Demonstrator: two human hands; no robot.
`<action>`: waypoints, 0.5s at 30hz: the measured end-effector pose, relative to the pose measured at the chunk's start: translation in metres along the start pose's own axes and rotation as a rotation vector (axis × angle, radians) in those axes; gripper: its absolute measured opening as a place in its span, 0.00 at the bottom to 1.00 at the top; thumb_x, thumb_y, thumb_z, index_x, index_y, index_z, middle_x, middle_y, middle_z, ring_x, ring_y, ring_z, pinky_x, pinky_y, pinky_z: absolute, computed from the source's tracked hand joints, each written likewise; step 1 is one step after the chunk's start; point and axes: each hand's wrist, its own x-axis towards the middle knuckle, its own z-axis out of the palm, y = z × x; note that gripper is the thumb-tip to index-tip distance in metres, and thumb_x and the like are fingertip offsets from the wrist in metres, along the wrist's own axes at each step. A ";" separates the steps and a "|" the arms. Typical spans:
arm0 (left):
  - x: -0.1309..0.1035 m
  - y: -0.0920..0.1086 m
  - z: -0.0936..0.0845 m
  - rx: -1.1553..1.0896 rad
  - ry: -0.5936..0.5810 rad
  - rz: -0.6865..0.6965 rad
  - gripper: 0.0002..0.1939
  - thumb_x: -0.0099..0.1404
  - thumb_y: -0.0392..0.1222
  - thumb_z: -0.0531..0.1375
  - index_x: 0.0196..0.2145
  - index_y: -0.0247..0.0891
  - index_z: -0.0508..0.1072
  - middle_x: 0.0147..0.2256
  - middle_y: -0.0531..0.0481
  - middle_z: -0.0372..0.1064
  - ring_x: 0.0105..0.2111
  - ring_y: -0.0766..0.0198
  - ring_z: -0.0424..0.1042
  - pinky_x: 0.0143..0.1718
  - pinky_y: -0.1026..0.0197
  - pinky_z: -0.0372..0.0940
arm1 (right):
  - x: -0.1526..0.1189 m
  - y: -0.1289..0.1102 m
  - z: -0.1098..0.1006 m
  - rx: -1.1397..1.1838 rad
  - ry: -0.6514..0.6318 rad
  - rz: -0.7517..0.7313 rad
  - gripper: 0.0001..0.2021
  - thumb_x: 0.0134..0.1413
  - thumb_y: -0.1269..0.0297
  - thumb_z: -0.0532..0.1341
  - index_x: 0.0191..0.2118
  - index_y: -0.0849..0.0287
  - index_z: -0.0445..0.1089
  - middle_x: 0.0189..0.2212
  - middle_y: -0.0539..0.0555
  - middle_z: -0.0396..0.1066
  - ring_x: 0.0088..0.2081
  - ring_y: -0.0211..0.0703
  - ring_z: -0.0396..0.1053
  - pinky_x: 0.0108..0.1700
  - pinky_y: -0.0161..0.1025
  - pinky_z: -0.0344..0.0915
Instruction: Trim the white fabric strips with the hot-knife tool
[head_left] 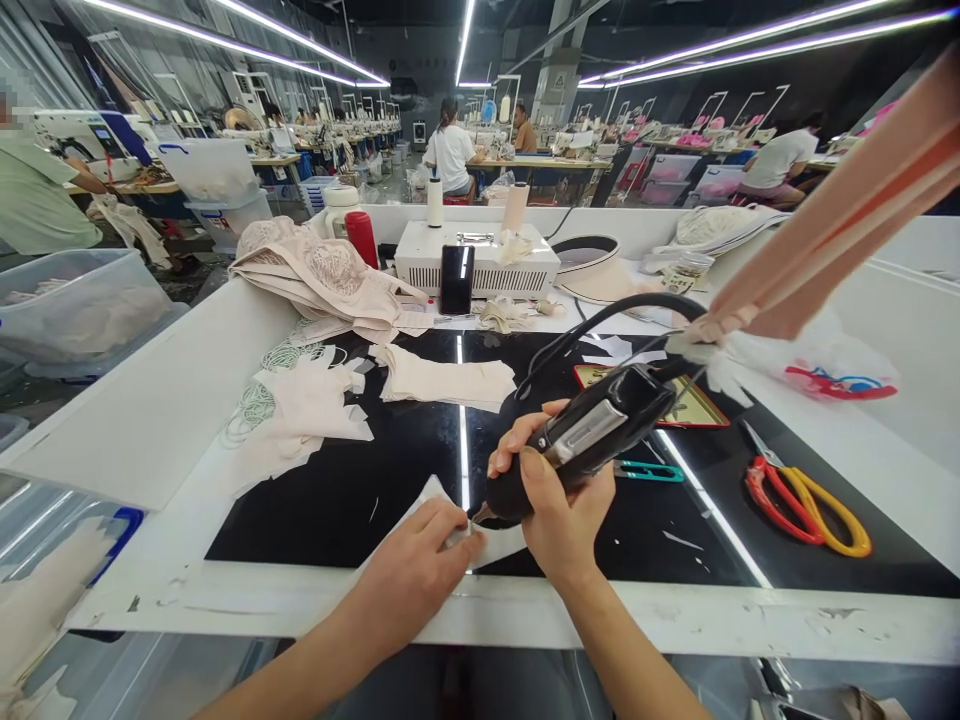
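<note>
My right hand (566,510) is wrapped round a black handheld electric tool (592,425), whose narrow metal tip points down and left. The tip is close to the fingers of my left hand (424,555); whether it touches the fabric I cannot tell. My left fingers are pressed together on a pale fabric piece (431,490) at the front of the black mat (315,520). Part of that piece shows again under the tool. Further back lie a stack of pale fabric strips (450,382) and a loose heap of cut fabric pieces (300,400).
A peach fabric strip (840,210) holds the tool's cable at upper right. Red-and-yellow scissors (806,505), teal thread snips (649,471) and a shallow tray (694,405) lie to the right. Bra pieces (322,275), a phone (457,280) and a white box (427,255) stand behind.
</note>
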 end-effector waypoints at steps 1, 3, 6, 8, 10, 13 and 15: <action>-0.001 0.000 0.000 -0.003 -0.006 -0.003 0.12 0.75 0.27 0.52 0.49 0.36 0.71 0.41 0.46 0.68 0.41 0.59 0.70 0.43 0.58 0.72 | 0.000 0.000 -0.001 -0.003 0.003 -0.004 0.17 0.58 0.63 0.70 0.49 0.51 0.65 0.31 0.44 0.72 0.25 0.35 0.71 0.30 0.37 0.72; -0.003 -0.001 0.001 -0.018 -0.027 -0.015 0.11 0.74 0.28 0.53 0.49 0.36 0.71 0.41 0.46 0.68 0.40 0.58 0.70 0.42 0.58 0.73 | 0.001 -0.002 -0.003 -0.008 0.013 -0.011 0.18 0.57 0.61 0.71 0.48 0.51 0.65 0.31 0.44 0.72 0.26 0.35 0.71 0.30 0.37 0.72; -0.002 -0.005 0.000 -0.025 -0.024 -0.037 0.10 0.74 0.30 0.56 0.50 0.36 0.71 0.41 0.46 0.70 0.39 0.58 0.72 0.41 0.58 0.73 | 0.003 -0.005 -0.007 -0.061 0.022 -0.019 0.19 0.56 0.61 0.72 0.49 0.50 0.66 0.32 0.45 0.73 0.27 0.36 0.72 0.31 0.37 0.73; 0.002 -0.010 0.000 -0.005 0.004 -0.052 0.09 0.73 0.29 0.59 0.48 0.36 0.72 0.41 0.47 0.71 0.40 0.59 0.73 0.42 0.59 0.73 | 0.005 -0.007 -0.014 -0.149 0.014 -0.022 0.19 0.55 0.61 0.73 0.49 0.50 0.67 0.32 0.46 0.75 0.28 0.37 0.74 0.33 0.37 0.75; 0.007 -0.015 0.003 0.027 0.039 -0.049 0.07 0.70 0.28 0.62 0.43 0.37 0.72 0.40 0.48 0.71 0.40 0.61 0.73 0.42 0.61 0.73 | 0.007 -0.007 -0.027 -0.280 0.018 -0.023 0.19 0.55 0.58 0.73 0.49 0.51 0.69 0.35 0.49 0.77 0.31 0.40 0.76 0.36 0.38 0.76; 0.010 -0.024 0.014 0.097 0.105 -0.001 0.09 0.67 0.28 0.65 0.35 0.37 0.69 0.37 0.50 0.70 0.39 0.62 0.73 0.41 0.63 0.72 | 0.006 -0.003 -0.066 -0.485 0.176 -0.028 0.26 0.52 0.53 0.73 0.55 0.51 0.70 0.46 0.56 0.78 0.44 0.51 0.79 0.44 0.46 0.80; 0.008 -0.030 0.026 0.164 0.146 0.061 0.09 0.67 0.28 0.63 0.33 0.37 0.67 0.35 0.51 0.70 0.37 0.63 0.73 0.45 0.61 0.73 | -0.001 0.003 -0.102 -0.551 0.297 -0.107 0.31 0.52 0.58 0.74 0.61 0.44 0.67 0.50 0.56 0.77 0.51 0.60 0.78 0.49 0.58 0.81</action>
